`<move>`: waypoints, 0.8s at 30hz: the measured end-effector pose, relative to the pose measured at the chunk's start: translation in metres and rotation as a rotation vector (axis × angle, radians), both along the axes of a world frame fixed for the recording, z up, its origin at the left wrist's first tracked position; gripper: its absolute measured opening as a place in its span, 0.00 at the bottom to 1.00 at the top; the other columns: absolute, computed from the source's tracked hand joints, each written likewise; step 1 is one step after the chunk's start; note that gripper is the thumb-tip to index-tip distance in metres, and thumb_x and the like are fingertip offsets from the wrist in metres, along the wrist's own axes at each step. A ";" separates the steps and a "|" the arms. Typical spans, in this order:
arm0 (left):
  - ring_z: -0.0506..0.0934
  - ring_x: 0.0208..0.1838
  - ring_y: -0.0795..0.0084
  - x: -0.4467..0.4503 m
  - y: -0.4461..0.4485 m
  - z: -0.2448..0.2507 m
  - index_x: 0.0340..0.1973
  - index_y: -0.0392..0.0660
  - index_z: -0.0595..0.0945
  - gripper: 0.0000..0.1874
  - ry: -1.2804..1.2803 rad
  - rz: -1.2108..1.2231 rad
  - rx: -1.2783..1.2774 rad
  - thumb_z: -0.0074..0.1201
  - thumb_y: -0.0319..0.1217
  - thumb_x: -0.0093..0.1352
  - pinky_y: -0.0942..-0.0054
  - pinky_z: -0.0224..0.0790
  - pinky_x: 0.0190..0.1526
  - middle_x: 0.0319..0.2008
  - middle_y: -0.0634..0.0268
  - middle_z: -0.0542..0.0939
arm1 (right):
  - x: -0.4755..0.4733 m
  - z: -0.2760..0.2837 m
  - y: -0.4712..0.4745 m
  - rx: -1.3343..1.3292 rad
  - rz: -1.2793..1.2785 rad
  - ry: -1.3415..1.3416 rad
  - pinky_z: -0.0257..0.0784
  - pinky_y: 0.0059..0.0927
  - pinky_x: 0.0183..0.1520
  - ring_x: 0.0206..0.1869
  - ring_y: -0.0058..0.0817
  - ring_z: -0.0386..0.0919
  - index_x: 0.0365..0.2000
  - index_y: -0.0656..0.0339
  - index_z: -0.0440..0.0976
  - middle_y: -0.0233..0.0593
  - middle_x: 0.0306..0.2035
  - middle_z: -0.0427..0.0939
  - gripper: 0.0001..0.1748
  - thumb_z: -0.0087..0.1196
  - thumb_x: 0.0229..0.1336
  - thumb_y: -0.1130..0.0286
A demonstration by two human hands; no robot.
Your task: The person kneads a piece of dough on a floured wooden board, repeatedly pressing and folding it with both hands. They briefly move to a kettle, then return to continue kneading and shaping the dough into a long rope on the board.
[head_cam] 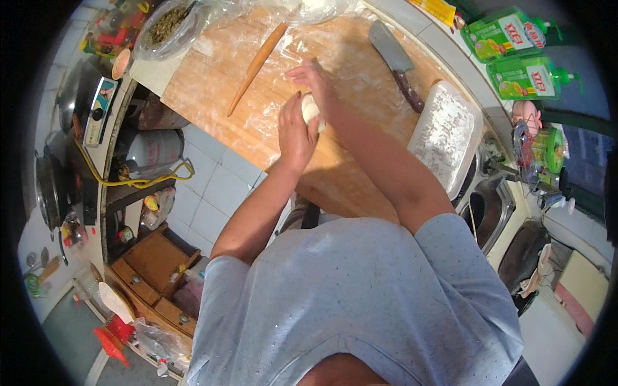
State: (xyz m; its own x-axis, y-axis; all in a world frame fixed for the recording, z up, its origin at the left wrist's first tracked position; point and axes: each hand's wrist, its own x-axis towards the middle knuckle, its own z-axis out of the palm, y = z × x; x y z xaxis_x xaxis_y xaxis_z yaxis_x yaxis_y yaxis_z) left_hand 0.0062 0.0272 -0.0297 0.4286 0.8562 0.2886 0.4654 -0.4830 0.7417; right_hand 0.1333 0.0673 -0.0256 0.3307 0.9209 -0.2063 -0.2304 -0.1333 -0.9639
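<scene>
A pale lump of dough (309, 110) sits in my left hand (294, 130), whose fingers and thumb curl around it above the floured wooden board (352, 96). My right hand (311, 82) is just beyond the dough, its fingers extended and pointing left. The heel of that palm lies close against the dough; whether they touch is unclear. Left of my hands, a wooden rolling pin (258, 67) with tapered ends lies slantwise on the board. To the right rests a cleaver (393, 60) with a dark handle.
A floured white tray (444, 132) overlaps the board's right side, near the sink (492, 207). At the far left stands a plastic-lined bowl of chopped filling (166, 29). Green pump bottles (521, 77) line the right ledge. A gas cylinder (154, 152) is under the left counter.
</scene>
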 end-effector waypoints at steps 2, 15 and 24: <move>0.68 0.69 0.43 -0.014 -0.027 0.009 0.62 0.38 0.75 0.29 -0.112 -0.094 -0.098 0.63 0.27 0.65 0.52 0.61 0.68 0.66 0.52 0.73 | -0.005 0.003 -0.033 -0.109 0.021 -0.223 0.66 0.39 0.63 0.55 0.36 0.76 0.42 0.69 0.79 0.46 0.51 0.80 0.33 0.34 0.78 0.48; 0.74 0.56 0.54 -0.025 0.038 0.003 0.49 0.45 0.86 0.22 0.225 -0.179 -0.044 0.65 0.24 0.57 0.59 0.69 0.57 0.53 0.62 0.80 | -0.024 -0.019 -0.021 -0.039 -0.139 -0.985 0.72 0.50 0.49 0.44 0.53 0.78 0.35 0.63 0.79 0.52 0.39 0.81 0.17 0.43 0.70 0.63; 0.68 0.67 0.43 -0.006 0.010 0.012 0.69 0.35 0.65 0.35 0.149 -0.146 -0.161 0.59 0.28 0.68 0.52 0.62 0.66 0.65 0.42 0.70 | -0.003 -0.003 -0.008 -0.014 0.060 -0.583 0.71 0.45 0.52 0.44 0.50 0.78 0.34 0.64 0.81 0.53 0.39 0.80 0.22 0.45 0.72 0.57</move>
State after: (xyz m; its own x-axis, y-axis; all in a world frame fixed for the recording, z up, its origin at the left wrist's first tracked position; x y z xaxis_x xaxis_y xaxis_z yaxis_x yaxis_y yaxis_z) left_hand -0.0002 0.0371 -0.0178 0.5783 0.8121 0.0780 0.5091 -0.4339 0.7433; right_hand 0.1304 0.0592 -0.0286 0.3406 0.9400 -0.0186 0.3462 -0.1438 -0.9271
